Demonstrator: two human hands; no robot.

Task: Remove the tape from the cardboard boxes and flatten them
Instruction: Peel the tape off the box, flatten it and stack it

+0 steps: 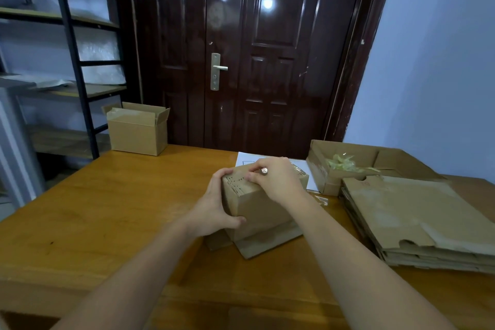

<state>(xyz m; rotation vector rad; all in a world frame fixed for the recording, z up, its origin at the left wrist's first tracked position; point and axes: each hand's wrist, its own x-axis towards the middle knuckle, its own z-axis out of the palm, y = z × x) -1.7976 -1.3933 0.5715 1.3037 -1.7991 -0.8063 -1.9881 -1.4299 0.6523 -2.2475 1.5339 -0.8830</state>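
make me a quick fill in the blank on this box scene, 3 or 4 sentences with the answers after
1. The left hand grips the ____ side of the small cardboard box, seen from the head camera.
2. The right hand rests on the ____ of that box.
3. The flattened boxes lie stacked at the ____ edge of the wooden table.
4. The open box at the table's far left corner stands before a dark ____.

Missing words: left; top; right; door
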